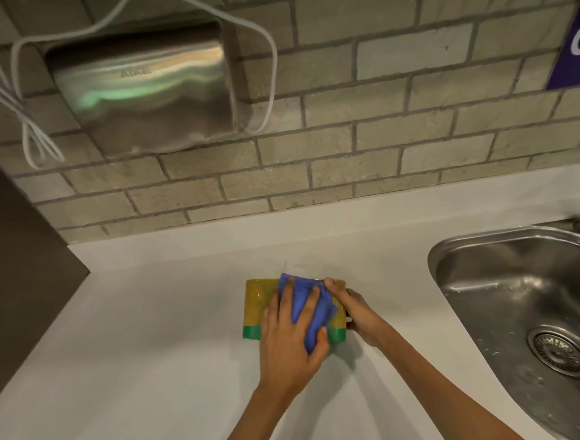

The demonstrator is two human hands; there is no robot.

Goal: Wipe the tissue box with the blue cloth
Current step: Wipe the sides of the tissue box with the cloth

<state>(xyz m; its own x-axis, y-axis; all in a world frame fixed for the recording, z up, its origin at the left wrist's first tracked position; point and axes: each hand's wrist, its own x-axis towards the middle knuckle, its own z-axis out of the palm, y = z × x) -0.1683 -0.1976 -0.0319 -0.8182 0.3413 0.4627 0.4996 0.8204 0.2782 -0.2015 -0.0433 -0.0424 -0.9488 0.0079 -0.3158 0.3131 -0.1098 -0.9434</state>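
Note:
A yellow tissue box with a green band along its near edge lies on the white counter. A white tissue sticks up from its far side. My left hand presses a crumpled blue cloth flat on top of the box, fingers spread over the cloth. At the box's right end, my right hand grips the box, thumb on its top edge. The middle of the box is hidden under the cloth and my left hand.
A steel sink with a round drain and a tap sits at the right. On the brick wall above hang a steel hand dryer with white cables and a purple sign. A dark panel stands at the left.

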